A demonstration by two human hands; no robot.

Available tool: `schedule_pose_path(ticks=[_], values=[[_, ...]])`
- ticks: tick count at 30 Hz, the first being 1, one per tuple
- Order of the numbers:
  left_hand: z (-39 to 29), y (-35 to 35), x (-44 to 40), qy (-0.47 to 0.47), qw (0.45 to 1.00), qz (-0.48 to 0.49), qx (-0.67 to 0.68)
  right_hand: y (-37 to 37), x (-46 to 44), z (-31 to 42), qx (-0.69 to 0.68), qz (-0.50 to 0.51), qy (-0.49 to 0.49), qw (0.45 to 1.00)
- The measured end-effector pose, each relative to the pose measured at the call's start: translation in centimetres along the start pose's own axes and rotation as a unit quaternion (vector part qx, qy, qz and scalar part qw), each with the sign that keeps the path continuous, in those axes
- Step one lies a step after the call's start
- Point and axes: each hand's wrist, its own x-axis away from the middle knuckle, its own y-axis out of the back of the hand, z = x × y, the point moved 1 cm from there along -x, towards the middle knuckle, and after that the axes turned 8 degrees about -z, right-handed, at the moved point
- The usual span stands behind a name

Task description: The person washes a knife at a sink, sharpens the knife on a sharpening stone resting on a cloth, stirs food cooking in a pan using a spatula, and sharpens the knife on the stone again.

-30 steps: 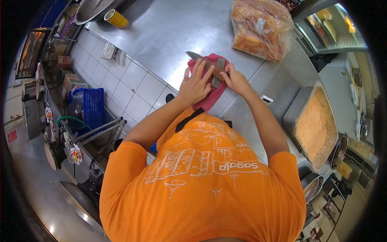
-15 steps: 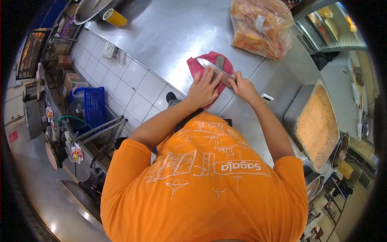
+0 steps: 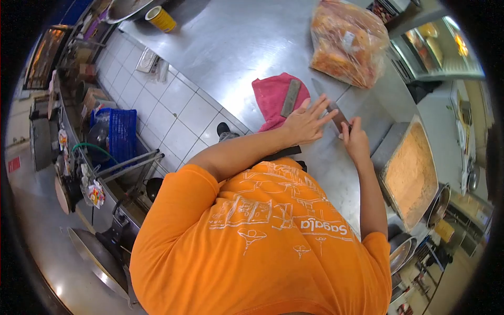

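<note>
My right hand [image 3: 356, 140] is closed around the handle of a kitchen knife [image 3: 340, 116], whose blade points up and to the left above the steel table. With its fingers spread, my left hand [image 3: 307, 123] lies beside the blade, and its fingertips overlap the blade; whether they touch it I cannot tell. Just left of the knife, a grey sharpening stone [image 3: 291, 98] rests on a folded pink cloth [image 3: 269, 98]. The knife is off the stone.
A plastic bag of orange-coated food [image 3: 346, 44] lies on the steel table [image 3: 231, 42]. A yellow can [image 3: 160, 19] stands near the far left corner. On the right is a tray of orange powder [image 3: 412, 168]. A blue crate [image 3: 122, 136] sits left, by the tiled floor.
The knife and both hands have moved right, off the stone and cloth. My left fingers, which pressed on the blade over the stone, are now spread. The stone shows fully.
</note>
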Motion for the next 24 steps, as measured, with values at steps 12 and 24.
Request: schedule_pose_path(ticks=[12,24], values=[[10.8,5.5,5.9,0.102,0.985,0.059,-0.125,-14.2,-7.6,4.3,-0.137,0.045,0.003,0.99],[6.5,3.5,6.4,0.057,0.995,0.084,0.008,-11.5,-0.9,0.9,-0.101,0.057,-0.033,0.993]])
